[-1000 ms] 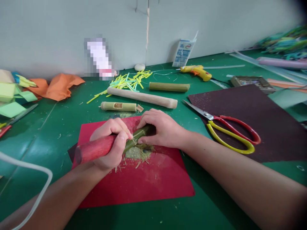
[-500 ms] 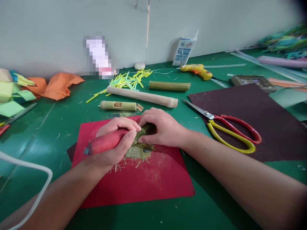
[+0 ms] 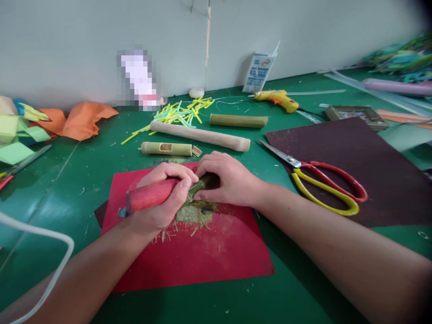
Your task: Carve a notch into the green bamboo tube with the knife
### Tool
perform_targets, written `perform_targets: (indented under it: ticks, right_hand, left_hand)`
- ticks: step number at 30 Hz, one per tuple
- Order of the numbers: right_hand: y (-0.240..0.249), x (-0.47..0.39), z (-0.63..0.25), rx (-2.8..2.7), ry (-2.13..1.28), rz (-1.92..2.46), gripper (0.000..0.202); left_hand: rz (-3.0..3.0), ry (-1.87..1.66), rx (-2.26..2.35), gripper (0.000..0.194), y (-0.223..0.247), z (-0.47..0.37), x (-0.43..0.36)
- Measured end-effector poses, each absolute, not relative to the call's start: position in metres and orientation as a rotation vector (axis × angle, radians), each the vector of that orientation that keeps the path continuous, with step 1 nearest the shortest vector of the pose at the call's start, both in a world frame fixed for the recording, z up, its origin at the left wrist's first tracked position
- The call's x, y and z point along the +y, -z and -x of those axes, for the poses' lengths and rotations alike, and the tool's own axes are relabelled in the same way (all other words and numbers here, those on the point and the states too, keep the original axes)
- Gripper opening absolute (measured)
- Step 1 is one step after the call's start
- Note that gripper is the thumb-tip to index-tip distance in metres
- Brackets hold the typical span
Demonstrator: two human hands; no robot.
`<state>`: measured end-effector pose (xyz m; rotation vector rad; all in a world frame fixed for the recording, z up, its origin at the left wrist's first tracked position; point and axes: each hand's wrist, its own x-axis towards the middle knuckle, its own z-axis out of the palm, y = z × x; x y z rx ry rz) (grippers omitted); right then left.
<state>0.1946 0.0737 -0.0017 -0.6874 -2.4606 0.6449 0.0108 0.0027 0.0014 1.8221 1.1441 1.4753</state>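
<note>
In the middle of the frame, the left hand [image 3: 170, 204] is closed around the thick red handle [image 3: 151, 195] of a tool, fingers curled over the top and thumb along the near side; the tip of the tool is hidden, so I cannot tell whether it touches anything. Just beside it, the right hand [image 3: 232, 180] is curled over a green bamboo tube [image 3: 209, 181], fingers over the far side and thumb on the near side. The tube lies slanting at the centre of the frame, above a red sheet [image 3: 219, 252], its ends partly covered by the hands. Thin shavings [image 3: 204, 219] are scattered on the sheet below the tube. Above the hands, a short pale tube [image 3: 182, 149] with a square opening lies next to a small chip [image 3: 196, 151], and behind it rests a long whitish stick [image 3: 199, 136]. Further up are yellow and green strips [image 3: 175, 114], a second green tube [image 3: 239, 121] and, upper right of centre, a yellow glue gun [image 3: 275, 98] near a drink carton [image 3: 259, 72]. Right of centre, scissors [image 3: 293, 161] with red and yellow handles lie partly on a dark brown sheet [image 3: 337, 150]. Crumpled orange paper [image 3: 84, 122] is at upper left.
</note>
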Motion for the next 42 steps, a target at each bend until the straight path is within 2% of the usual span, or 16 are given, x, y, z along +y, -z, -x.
perform_targets:
  ticks: [9,22,31,42]
  right_hand:
    - [-0.0014,0.0716,-0.1936,-2.444,-0.678,0.695,0.030]
    - [0.0001,0.0709,-0.1935,-2.447,-0.675,0.701,0.029]
    - [0.0000,0.0726,-0.1947,-2.448,-0.669,0.686,0.030]
    - [0.0012,0.0726,-0.1951,-2.451,-0.672,0.691,0.028]
  left_hand:
    - [-1.865,-1.576,1.110,0.018,-0.0083,-0.0118,0.0018]
    - [-2.014,-1.741,1.029,0.012,-0.0010,-0.0085,-0.0020]
    - [-1.931,-1.527,1.059,0.010,-0.0037,-0.0092,-0.0020]
    - [-1.911,-1.489,1.140,0.008,0.0001,-0.0094,0.0001]
